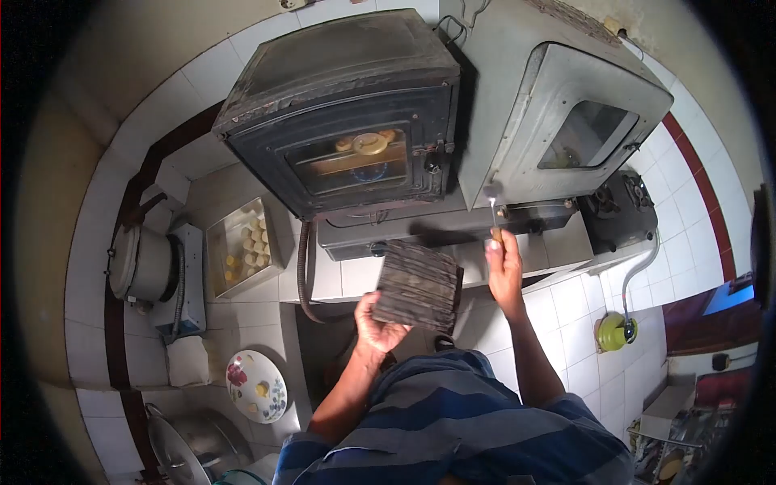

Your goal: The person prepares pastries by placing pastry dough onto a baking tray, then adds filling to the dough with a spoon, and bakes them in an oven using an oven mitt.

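My left hand (378, 326) grips the lower left edge of a square, dark, ridged slab (418, 284), tilted in front of the counter. Its material I cannot make out. Raised to the right, my right hand (504, 271) is closed around the wooden handle of a slim metal utensil (495, 231) that points up; its tip is too small to name. Behind both hands stands a dark oven (339, 101) with its glass door closed. Through the glass, round, light-brown pieces and a yellowish disc (370, 144) show.
A grey oven (558, 121) stands right of the dark one, beside a black stove (618, 206). Left on the counter are a tray (217, 267) of pale dough balls, a pressure cooker (139, 263) and a floral plate (257, 376). A green gas cylinder (612, 332) sits lower right.
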